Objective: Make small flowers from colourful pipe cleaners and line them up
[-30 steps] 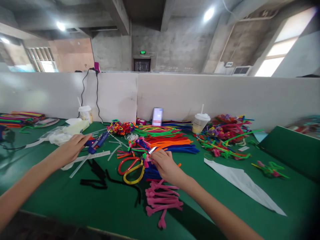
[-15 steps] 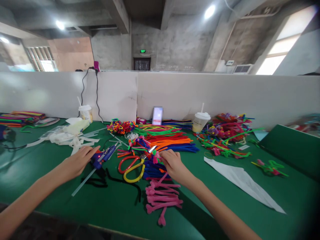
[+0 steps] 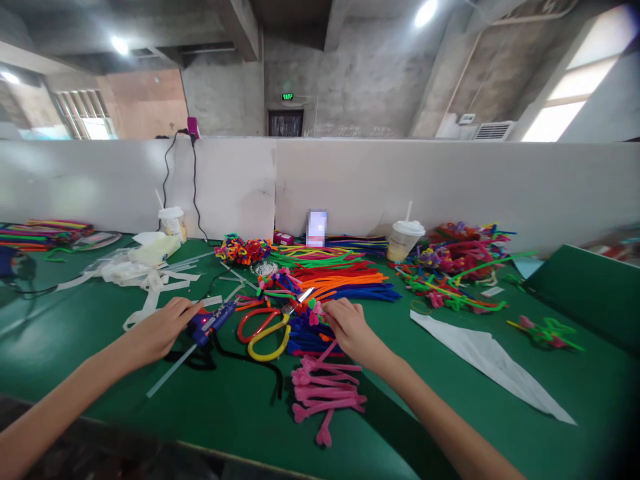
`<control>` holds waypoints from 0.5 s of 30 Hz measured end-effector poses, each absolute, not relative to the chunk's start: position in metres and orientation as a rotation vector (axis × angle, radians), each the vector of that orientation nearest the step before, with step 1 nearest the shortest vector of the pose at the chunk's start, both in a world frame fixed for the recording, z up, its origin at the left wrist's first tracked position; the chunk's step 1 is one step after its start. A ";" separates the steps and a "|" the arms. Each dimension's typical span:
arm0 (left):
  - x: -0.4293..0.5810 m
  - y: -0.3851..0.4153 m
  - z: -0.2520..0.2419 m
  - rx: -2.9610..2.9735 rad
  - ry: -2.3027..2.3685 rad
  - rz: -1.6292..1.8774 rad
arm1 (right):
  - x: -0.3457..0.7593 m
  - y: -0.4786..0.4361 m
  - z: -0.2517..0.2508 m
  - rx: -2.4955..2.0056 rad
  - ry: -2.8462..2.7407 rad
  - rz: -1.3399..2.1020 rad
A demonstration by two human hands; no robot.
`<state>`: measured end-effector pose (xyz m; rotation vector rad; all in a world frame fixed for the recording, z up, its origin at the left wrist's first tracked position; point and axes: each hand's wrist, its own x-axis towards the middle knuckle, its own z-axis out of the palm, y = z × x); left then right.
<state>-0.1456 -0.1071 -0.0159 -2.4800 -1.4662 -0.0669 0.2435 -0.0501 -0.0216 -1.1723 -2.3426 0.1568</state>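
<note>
My left hand [image 3: 163, 329] is closed round the handle of a blue glue gun [image 3: 213, 321], whose clear glue stick [image 3: 170, 371] trails toward me across the green table [image 3: 125, 393]. My right hand [image 3: 350, 325] pinches a small pink and green pipe-cleaner piece [image 3: 314, 311] just right of the scissors with red and yellow handles [image 3: 263, 328]. Pink twisted pipe-cleaner shapes [image 3: 325, 390] lie below my right wrist. Black pipe cleaners [image 3: 240, 363] lie under the glue gun.
A pile of straight coloured pipe cleaners [image 3: 335, 277] lies behind my hands, with a tangled heap [image 3: 455, 263] to the right. Two lidded cups [image 3: 406, 241] [image 3: 171, 223] stand near the white partition [image 3: 400, 187]. White paper [image 3: 490, 363] lies right; plastic wrap [image 3: 130, 267] lies left.
My left hand has drawn the glue gun from the back left toward me and rightward, close to the scissors. My right hand has shifted slightly right, still pinching the small piece.
</note>
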 end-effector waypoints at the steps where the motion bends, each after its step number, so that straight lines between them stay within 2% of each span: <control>1: -0.143 -0.107 -0.015 -2.473 -1.472 -0.043 | 0.243 -0.050 -0.022 -1.169 -2.347 0.164; 7: -0.129 -0.113 -0.010 -2.467 -1.453 0.168 | 0.243 -0.052 -0.021 -1.187 -2.347 0.162; 15: -0.127 -0.114 -0.014 -2.435 -1.387 0.219 | 0.244 -0.053 -0.022 -1.193 -2.324 0.187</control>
